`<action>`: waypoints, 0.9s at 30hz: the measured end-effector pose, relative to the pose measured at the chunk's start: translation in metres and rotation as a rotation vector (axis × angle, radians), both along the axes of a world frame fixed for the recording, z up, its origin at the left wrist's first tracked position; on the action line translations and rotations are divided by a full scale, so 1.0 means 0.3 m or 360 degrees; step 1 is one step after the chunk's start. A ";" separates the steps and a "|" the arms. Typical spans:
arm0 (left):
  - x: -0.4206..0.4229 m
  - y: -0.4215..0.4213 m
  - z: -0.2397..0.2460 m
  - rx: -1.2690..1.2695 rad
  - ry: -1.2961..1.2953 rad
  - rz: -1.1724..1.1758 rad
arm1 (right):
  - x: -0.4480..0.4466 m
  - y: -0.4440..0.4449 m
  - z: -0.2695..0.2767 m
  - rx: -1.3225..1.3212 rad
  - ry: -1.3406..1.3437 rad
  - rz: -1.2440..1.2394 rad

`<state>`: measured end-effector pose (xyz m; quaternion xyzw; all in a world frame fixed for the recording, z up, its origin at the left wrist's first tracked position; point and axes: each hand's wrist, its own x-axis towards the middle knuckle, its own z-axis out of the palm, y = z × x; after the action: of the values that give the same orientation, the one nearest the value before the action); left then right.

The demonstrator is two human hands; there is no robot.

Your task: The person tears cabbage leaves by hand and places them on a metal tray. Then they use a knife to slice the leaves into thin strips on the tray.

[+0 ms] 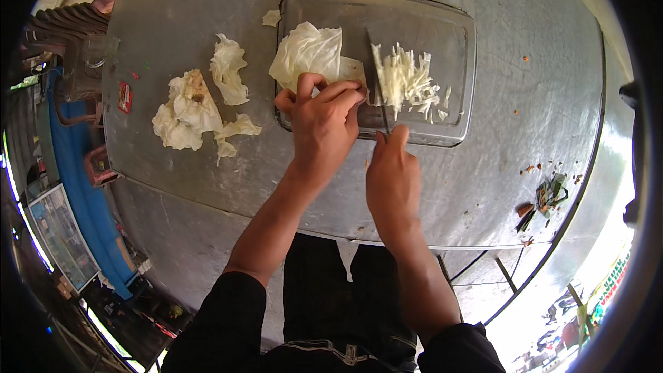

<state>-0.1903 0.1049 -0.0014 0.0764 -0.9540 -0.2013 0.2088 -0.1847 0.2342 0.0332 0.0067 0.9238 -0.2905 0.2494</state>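
Note:
My right hand grips the handle of a knife, whose blade points away from me over a shallow rectangular metal tray. Left of the blade, my left hand presses down a piece of pale cabbage leaf with bent fingertips. A larger folded cabbage leaf lies beyond that hand, partly over the tray's left side. Thin cabbage shreds are heaped right of the blade, some against it. The lower part of the held leaf is hidden by my fingers.
Crumpled cabbage leaves and a torn leaf lie left of the tray on the metal tabletop. A small red packet is near the left edge. Dark green scraps and crumbs lie at the right. Stacked brown plastic chairs stand beyond the left edge.

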 end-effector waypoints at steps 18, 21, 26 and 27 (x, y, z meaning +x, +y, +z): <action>0.000 -0.005 0.003 0.0108 -0.0037 -0.0022 | 0.114 0.044 0.017 0.0063 -0.0099 0.0062; -0.004 -0.007 -0.001 0.0080 -0.0067 -0.0038 | 0.101 0.037 0.013 0.0081 -0.0106 0.0091; 0.002 -0.002 0.004 0.0083 -0.0081 -0.0089 | 0.030 0.012 -0.008 -0.0050 -0.0050 0.0053; 0.005 0.000 0.005 0.0081 -0.0092 -0.0107 | 0.015 0.006 -0.010 -0.0084 -0.0020 0.0052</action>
<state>-0.1888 0.1049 0.0001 0.0553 -0.9562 -0.2301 0.1722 -0.1802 0.2361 0.0301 -0.0131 0.9142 -0.3105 0.2600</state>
